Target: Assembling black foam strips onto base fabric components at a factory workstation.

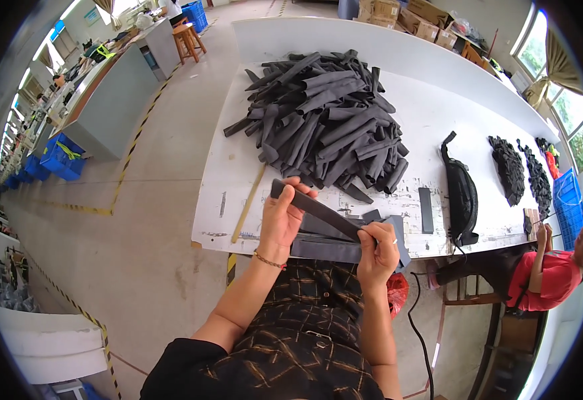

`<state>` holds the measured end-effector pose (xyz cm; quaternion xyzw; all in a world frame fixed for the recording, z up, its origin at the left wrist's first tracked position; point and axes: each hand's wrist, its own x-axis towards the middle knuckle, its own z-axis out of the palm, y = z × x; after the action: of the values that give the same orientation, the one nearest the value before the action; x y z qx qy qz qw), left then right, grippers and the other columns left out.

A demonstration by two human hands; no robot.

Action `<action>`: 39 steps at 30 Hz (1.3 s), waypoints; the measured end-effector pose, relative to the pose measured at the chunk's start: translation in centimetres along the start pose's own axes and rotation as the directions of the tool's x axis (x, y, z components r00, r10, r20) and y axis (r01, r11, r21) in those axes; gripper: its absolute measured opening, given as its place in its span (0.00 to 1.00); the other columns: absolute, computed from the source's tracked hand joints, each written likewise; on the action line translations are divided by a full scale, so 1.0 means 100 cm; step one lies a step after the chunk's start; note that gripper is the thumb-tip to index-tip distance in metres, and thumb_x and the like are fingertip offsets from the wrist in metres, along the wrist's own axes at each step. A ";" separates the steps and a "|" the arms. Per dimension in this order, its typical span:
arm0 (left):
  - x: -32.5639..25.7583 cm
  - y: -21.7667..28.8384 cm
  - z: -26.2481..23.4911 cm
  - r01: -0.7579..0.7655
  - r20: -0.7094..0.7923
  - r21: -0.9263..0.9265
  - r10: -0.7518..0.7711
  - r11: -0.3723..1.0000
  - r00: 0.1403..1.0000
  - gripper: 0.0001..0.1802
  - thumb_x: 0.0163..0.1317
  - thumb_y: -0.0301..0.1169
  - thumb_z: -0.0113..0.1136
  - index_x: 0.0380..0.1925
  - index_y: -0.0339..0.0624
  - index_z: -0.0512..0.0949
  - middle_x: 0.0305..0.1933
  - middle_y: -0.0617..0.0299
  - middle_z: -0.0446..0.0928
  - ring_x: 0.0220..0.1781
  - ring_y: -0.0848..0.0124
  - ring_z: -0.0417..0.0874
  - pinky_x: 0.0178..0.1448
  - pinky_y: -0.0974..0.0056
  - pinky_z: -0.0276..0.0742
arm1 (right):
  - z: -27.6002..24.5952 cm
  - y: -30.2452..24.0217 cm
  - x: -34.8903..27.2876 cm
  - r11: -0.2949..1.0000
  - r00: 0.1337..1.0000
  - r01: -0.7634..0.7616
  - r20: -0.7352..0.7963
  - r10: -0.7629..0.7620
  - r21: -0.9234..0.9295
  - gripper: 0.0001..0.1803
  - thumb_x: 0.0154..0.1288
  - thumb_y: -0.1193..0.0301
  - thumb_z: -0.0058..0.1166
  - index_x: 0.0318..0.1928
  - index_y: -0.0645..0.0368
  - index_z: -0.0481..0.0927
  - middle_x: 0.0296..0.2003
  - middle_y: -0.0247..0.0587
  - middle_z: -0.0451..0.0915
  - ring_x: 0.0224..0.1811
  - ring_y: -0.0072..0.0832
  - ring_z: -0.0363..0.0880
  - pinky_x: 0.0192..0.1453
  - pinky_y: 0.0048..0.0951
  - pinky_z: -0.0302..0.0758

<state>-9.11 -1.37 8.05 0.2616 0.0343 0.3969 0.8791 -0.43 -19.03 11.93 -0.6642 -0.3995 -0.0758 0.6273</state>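
A dark grey fabric strip (pixel 325 212) is stretched between my two hands, over the near edge of the white table (pixel 418 107). My left hand (pixel 283 213) pinches its upper left end, and my right hand (pixel 377 252) grips the lower right end. Under the strip, more flat dark grey fabric pieces (pixel 325 249) lie along the table's front edge. Just beyond my hands rises a big heap of folded dark grey strips (pixel 331 120). One single strip (pixel 425 210) lies flat to the right.
A wooden ruler-like stick (pixel 249 205) lies left of my hand. Rightward are a black waist bag (pixel 460 193), small dark piles (pixel 507 170) and a blue basket (pixel 567 203). A co-worker in red (pixel 550 280) sits at the right end. A red plastic bag (pixel 397 293) hangs below the edge.
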 end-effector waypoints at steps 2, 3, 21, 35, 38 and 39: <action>-0.002 0.002 -0.015 -0.035 -0.057 0.013 0.036 0.999 0.998 0.13 0.65 0.31 0.62 0.46 0.36 0.79 0.42 0.53 0.83 0.45 0.56 0.86 0.54 0.56 0.82 | 0.000 0.003 -0.001 0.990 0.994 0.112 0.011 -0.111 -0.085 0.09 0.56 0.87 0.59 0.36 0.64 0.76 0.32 0.41 0.78 0.33 0.34 0.75 0.38 0.27 0.73; -0.002 0.004 -0.014 -0.024 -0.063 0.010 0.025 1.000 0.998 0.10 0.65 0.30 0.62 0.42 0.36 0.80 0.40 0.53 0.84 0.44 0.56 0.86 0.55 0.57 0.82 | 0.000 0.004 -0.001 0.991 0.994 0.109 0.017 -0.108 -0.080 0.09 0.56 0.87 0.59 0.36 0.64 0.76 0.32 0.41 0.78 0.33 0.34 0.75 0.38 0.27 0.73; 0.028 -0.013 -0.069 -0.114 0.054 0.977 0.312 0.180 0.948 0.06 0.58 0.29 0.65 0.32 0.38 0.83 0.30 0.61 0.83 0.27 0.74 0.79 0.37 0.68 0.75 | -0.010 0.110 -0.026 0.768 0.811 -0.505 0.088 0.578 -0.395 0.08 0.66 0.72 0.57 0.38 0.65 0.79 0.27 0.48 0.79 0.27 0.35 0.72 0.36 0.34 0.71; 0.167 -0.017 -0.075 0.048 -0.057 0.998 0.212 0.047 0.976 0.12 0.55 0.32 0.68 0.35 0.34 0.84 0.30 0.51 0.84 0.33 0.62 0.87 0.40 0.63 0.79 | -0.066 0.158 -0.062 0.282 0.934 -0.004 0.097 0.345 -0.959 0.15 0.63 0.67 0.55 0.48 0.60 0.80 0.43 0.47 0.77 0.48 0.43 0.74 0.48 0.44 0.71; 0.162 -0.013 -0.083 0.177 -0.234 0.878 0.076 0.445 0.969 0.14 0.56 0.33 0.69 0.39 0.35 0.84 0.30 0.59 0.84 0.30 0.69 0.84 0.37 0.64 0.77 | -0.068 0.162 -0.061 0.352 0.955 0.141 0.221 0.198 -0.925 0.11 0.58 0.75 0.52 0.42 0.60 0.82 0.36 0.44 0.78 0.42 0.41 0.75 0.44 0.42 0.71; 0.154 -0.011 -0.075 0.305 -0.335 0.690 -0.085 0.656 0.938 0.14 0.56 0.33 0.69 0.40 0.37 0.84 0.31 0.63 0.84 0.29 0.72 0.83 0.36 0.65 0.77 | -0.072 0.159 -0.060 0.360 0.955 0.143 0.224 0.197 -0.922 0.11 0.58 0.75 0.52 0.42 0.60 0.82 0.36 0.44 0.78 0.42 0.41 0.75 0.44 0.42 0.71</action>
<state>0.14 12.26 3.28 0.5286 0.3394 0.2841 0.7244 8.41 -26.36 -2.55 -0.9113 -0.3640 -0.1774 0.0744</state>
